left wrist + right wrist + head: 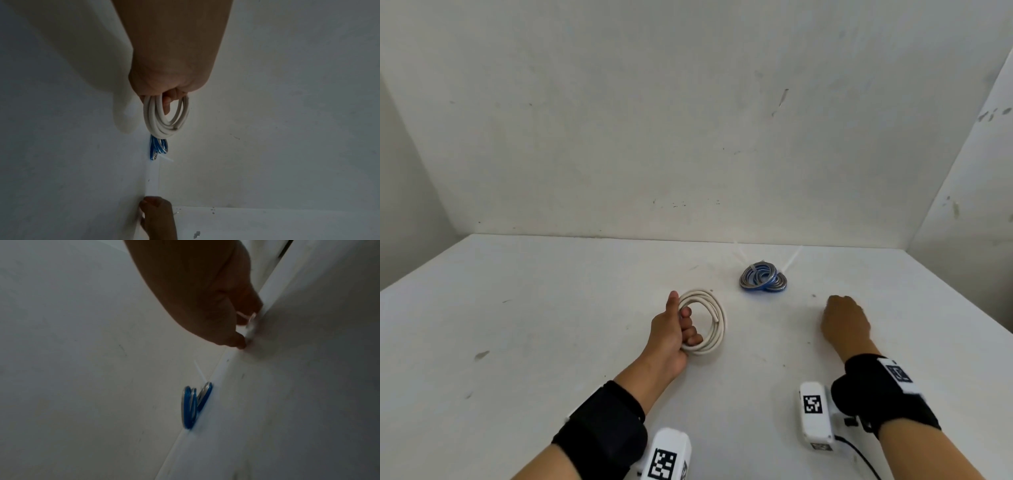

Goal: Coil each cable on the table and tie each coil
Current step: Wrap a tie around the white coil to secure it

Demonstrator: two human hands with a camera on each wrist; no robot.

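1. You have two coils on the white table (551,325): one white coil (709,320) and one blue-and-grey coil (763,277).
2. Your left hand (671,335) grips the white coil on its near-left side, the fingers curled through the ring and the thumb sticking straight up; the coil rests on the table near the middle, in front of you.
3. The white coil is a smooth, thick, round cable wound in several loose loops into a flat ring; one cut end shows on the inside of the ring in the left wrist view (174,128).
4. The blue-and-grey coil lies further back and to the right, well apart from both hands. Its cable is glossy and thinner, wound in tight loops that spread into two or three overlapping rings.
5. Two pale, thin plastic tie tails (792,257) stick up from the blue-and-grey coil, so it is already tied.
6. Your right hand (844,322) is knuckles-up on the table to the right, fingers curled down. In the right wrist view the fingertips (239,344) pinch a thin whitish strip (249,321) against the surface; it looks like a cable tie, but blur keeps you from being sure.
7. The table is matt white with small dark scuffs, and plain white walls (688,120) close it in.
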